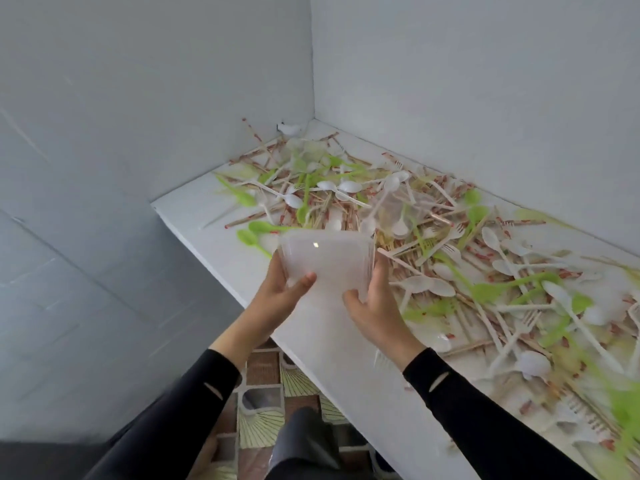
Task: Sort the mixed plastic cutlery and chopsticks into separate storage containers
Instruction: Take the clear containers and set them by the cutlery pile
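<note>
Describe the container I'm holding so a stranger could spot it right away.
Find the white table littered with cutlery. Above its near edge, the left hand and right hand grip a translucent plastic container. Unlike the slim spoons, forks and chopsticks, it is boxy.

a plain room indoors. a white table (332, 358) sits in a corner between bare pale walls (485, 81). the floor (263, 372) has brown tiles and tiles with fan shapes, like in a house. home or work room, it is hard to tell.
</note>
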Demonstrator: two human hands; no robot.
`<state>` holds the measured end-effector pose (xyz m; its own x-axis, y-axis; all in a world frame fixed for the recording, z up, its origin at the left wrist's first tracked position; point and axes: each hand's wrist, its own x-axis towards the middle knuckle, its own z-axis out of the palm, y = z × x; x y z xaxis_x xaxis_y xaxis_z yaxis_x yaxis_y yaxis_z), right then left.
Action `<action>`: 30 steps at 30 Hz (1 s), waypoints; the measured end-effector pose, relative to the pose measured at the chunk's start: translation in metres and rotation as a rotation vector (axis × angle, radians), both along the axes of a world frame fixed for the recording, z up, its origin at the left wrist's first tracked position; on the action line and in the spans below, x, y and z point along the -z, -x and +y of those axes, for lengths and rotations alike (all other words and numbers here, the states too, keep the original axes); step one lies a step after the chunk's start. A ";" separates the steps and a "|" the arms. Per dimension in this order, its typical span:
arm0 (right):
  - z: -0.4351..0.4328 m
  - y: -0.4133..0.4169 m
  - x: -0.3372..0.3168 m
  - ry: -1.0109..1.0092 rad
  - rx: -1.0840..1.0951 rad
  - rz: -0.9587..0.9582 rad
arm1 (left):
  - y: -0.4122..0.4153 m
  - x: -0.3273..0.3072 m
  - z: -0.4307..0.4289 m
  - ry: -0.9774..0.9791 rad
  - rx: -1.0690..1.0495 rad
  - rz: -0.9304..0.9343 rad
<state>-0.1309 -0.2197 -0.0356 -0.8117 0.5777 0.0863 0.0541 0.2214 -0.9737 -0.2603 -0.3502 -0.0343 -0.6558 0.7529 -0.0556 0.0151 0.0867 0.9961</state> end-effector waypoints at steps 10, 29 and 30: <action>0.005 0.005 0.025 0.064 -0.059 -0.127 | -0.006 0.021 0.001 -0.025 0.074 -0.084; 0.061 0.130 -0.015 0.100 -0.136 -0.136 | 0.137 -0.025 0.042 -0.079 -0.070 0.006; 0.063 0.141 -0.017 0.092 -0.137 -0.138 | 0.147 -0.026 0.042 -0.081 -0.075 -0.014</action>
